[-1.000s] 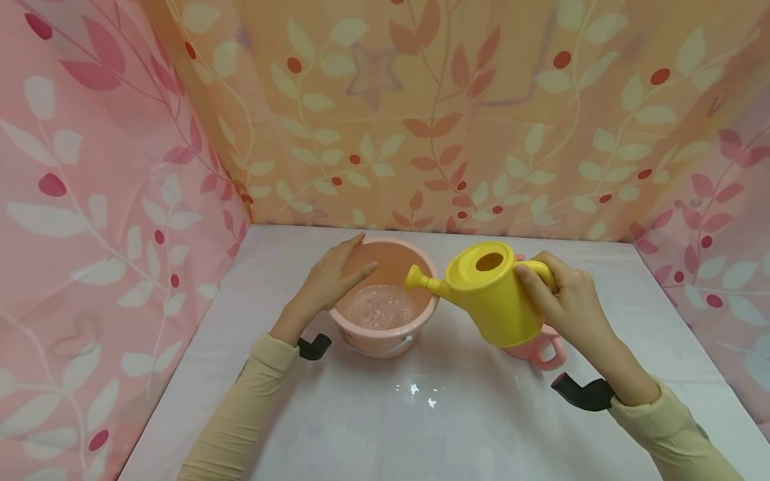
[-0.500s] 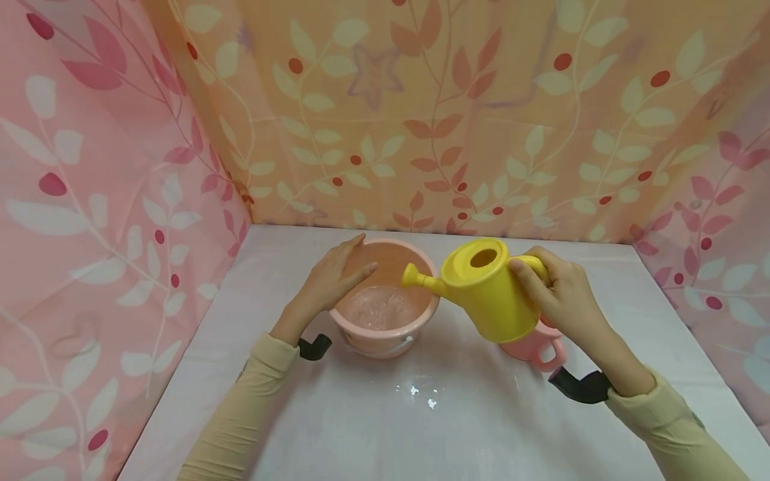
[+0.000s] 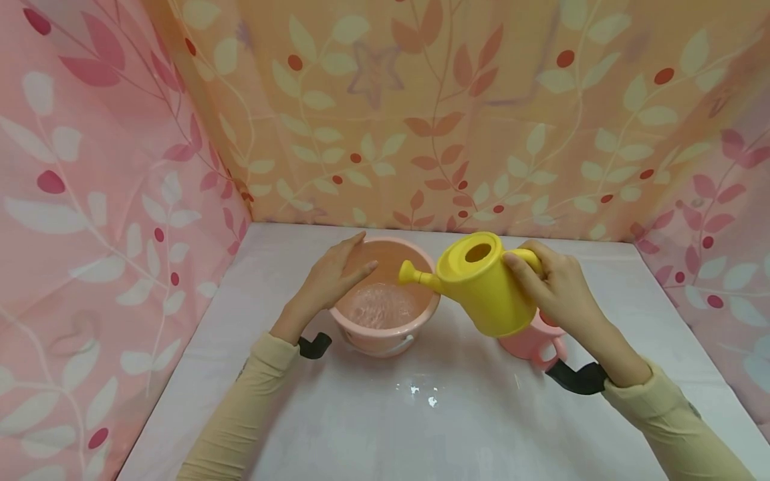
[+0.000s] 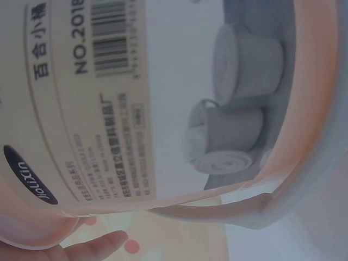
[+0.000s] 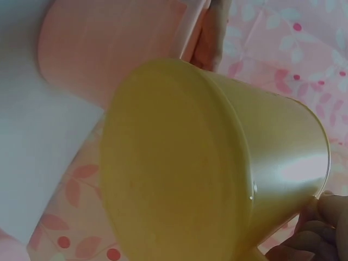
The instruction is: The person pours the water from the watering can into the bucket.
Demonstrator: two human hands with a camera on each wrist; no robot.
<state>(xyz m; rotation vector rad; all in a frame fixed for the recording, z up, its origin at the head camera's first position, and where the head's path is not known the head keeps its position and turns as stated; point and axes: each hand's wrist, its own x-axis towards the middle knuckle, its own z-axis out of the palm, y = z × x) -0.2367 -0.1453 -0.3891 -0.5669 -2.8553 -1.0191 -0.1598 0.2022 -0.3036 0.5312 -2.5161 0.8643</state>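
My right hand [image 3: 556,277] grips the handle of a yellow watering can [image 3: 490,290], tilted to the left with its spout over a pink bucket [image 3: 385,337]. Rippling water [image 3: 381,306] lies in the bucket. My left hand [image 3: 333,274] rests at the bucket's left rim, fingers extended and thumb over the opening. In the left wrist view, a printed label [image 4: 109,109] covers the bucket's side, with fingertips [image 4: 98,247] at the rim below. The can's round base [image 5: 168,163] fills much of the right wrist view.
A pink mug [image 3: 532,344] stands on the white table [image 3: 469,427], partly behind the watering can. Small wet drops [image 3: 415,389] shine in front of the bucket. Patterned cloth walls [image 3: 421,120] enclose the table at the back and sides.
The watering can and my right hand have risen slightly and shifted left, bringing the spout farther over the bucket. My left hand stays in place. The water's surface ripples differently.
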